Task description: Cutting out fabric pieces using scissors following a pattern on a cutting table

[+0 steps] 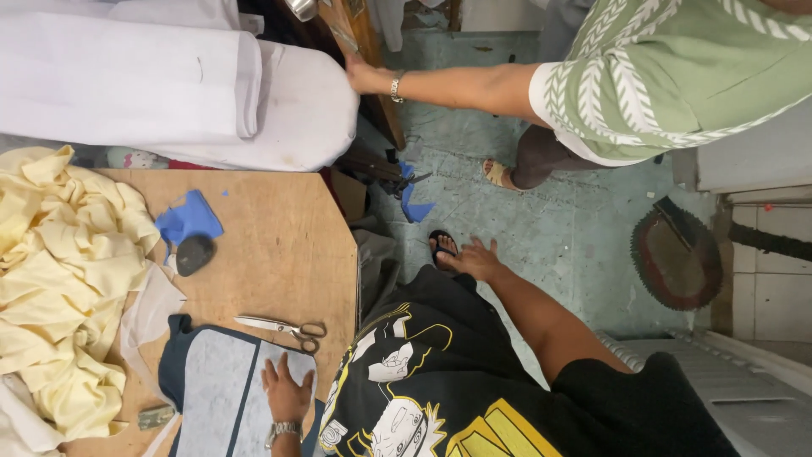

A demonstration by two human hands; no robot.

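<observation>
- While the left hand (pixel 286 393) lies flat with fingers spread on the grey panel (pixel 222 385), it grips nothing; the press appears to keep the cloth from sliding at the table's near corner.
- The right hand (pixel 478 258) is open and empty, splayed out over the floor beyond the table edge (pixel 348 254), apparently for balance.
- The scissors (pixel 283 328) lie closed just beyond the left fingertips.
- The yellow cloth heap (pixel 59 271) crowds the far side; bare wood remains mid-table.
- Another person's hand (pixel 364 74) touches the white roll (pixel 288 110); the floor passage between is narrow.
</observation>
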